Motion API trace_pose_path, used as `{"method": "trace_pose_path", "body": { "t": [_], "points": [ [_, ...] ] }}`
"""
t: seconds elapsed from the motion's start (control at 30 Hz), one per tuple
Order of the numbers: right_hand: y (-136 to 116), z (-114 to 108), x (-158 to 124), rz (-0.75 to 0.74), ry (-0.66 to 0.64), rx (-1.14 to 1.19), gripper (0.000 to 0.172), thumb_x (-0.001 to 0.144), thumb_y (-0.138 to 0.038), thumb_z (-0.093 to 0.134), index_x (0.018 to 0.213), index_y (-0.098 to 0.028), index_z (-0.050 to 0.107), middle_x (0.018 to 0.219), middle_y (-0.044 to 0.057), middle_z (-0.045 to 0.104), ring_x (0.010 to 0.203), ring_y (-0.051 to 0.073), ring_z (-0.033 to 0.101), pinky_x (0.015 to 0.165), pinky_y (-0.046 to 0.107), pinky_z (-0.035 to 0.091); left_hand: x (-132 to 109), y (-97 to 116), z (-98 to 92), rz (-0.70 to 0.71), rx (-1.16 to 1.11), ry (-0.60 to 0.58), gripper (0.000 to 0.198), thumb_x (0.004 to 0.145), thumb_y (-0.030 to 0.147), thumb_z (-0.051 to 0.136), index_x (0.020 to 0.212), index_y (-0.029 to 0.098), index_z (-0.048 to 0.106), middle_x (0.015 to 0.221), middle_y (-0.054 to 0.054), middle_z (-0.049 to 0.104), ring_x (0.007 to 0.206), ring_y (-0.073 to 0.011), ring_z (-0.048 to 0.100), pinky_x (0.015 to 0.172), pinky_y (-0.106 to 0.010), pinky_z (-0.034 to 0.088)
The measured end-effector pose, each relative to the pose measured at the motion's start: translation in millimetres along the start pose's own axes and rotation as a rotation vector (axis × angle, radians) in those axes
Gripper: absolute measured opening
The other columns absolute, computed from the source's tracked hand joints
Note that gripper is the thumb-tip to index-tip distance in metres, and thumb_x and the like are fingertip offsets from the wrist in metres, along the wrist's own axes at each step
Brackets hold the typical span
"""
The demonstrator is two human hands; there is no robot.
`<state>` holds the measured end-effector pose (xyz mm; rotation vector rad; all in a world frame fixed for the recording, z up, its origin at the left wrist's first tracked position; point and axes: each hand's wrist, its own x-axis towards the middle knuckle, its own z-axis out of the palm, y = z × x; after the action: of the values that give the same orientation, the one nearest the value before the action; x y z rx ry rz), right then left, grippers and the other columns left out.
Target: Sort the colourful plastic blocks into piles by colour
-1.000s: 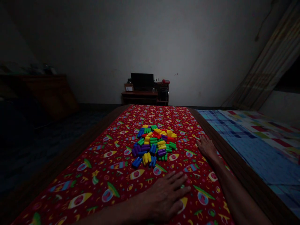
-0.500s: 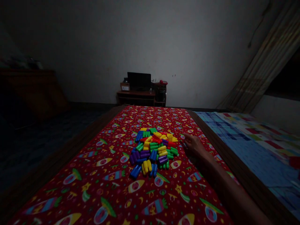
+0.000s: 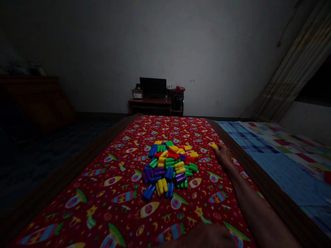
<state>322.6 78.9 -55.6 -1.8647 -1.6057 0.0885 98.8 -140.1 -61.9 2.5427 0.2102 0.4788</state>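
A heap of toy building pieces (image 3: 169,172), each like short tubes joined side by side, lies on a red patterned cloth (image 3: 116,206). The pieces are yellow, green, blue, purple and red. To the right of the heap, my right hand (image 3: 222,154) reaches out low over the cloth. Its fingertips are closed on a yellow toy piece (image 3: 214,145), apart from the heap. Cut off by the bottom edge is my left hand (image 3: 207,236), dark and blurred, low over the near part of the cloth. Its fingers cannot be made out.
Brown edges (image 3: 103,146) border the cloth on both sides. To the right lies a blue checked bedspread (image 3: 248,151). A desk with a monitor (image 3: 153,88) stands against the far wall, a wooden cabinet (image 3: 33,103) at the left, and a curtain (image 3: 287,72) hangs at the right.
My right hand has moved right, away from the heap, with a yellow piece that stood at the heap's right side. My left hand has come into view at the bottom.
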Motion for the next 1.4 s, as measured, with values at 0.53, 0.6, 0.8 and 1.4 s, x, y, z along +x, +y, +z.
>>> {"method": "trace_pose_path", "body": {
  "t": [0.53, 0.6, 0.8, 1.4],
  "points": [
    [-30.8, -4.5, 3.4, -0.25, -0.133, 0.213, 0.041, 0.087, -0.037, 0.047, 0.115, -0.016, 0.068, 0.116, 0.014, 0.068, 0.108, 0.028, 0.061, 0.094, 0.042, 0.046, -180.1, -133.8, -123.4, -1.007, 0.647, 0.435, 0.052, 0.099, 0.038, 0.019, 0.143, 0.025, 0.043, 0.149, -0.006, 0.044, 0.141, -0.0239, 0.035, 0.115, -0.051, 0.028],
    [-53.1, -8.4, -0.6, -0.401, -0.504, 0.294, 0.039, 0.083, -0.04, 0.053, 0.111, -0.019, 0.071, 0.107, 0.009, 0.072, 0.096, 0.024, 0.065, 0.085, 0.034, 0.05, -177.7, -132.4, -123.2, -0.998, 0.653, 0.406, 0.052, 0.1, 0.038, 0.018, 0.144, 0.026, 0.042, 0.149, -0.005, 0.044, 0.141, -0.023, 0.034, 0.115, -0.05, 0.026],
    [-69.6, -1.4, -9.9, -0.546, -0.698, 0.12, 0.03, 0.073, -0.026, 0.062, 0.1, -0.018, 0.074, 0.085, 0.003, 0.073, 0.069, 0.015, 0.061, 0.06, 0.021, 0.042, -177.0, -129.6, -128.9, -0.979, 0.646, 0.431, 0.051, 0.099, 0.039, 0.022, 0.141, 0.024, 0.047, 0.147, -0.007, 0.047, 0.14, -0.0244, 0.037, 0.113, -0.051, 0.03],
    [-38.5, 10.4, 7.3, -0.247, 0.065, 0.204, 0.036, 0.085, -0.027, 0.045, 0.109, -0.016, 0.07, 0.11, 0.014, 0.071, 0.101, 0.026, 0.064, 0.092, 0.04, 0.047, -178.9, -132.1, -131.6, -0.916, 0.635, 0.492, 0.048, 0.098, 0.041, 0.03, 0.135, 0.023, 0.054, 0.141, -0.006, 0.054, 0.134, -0.0244, 0.044, 0.113, -0.049, 0.033]
  ]
}}
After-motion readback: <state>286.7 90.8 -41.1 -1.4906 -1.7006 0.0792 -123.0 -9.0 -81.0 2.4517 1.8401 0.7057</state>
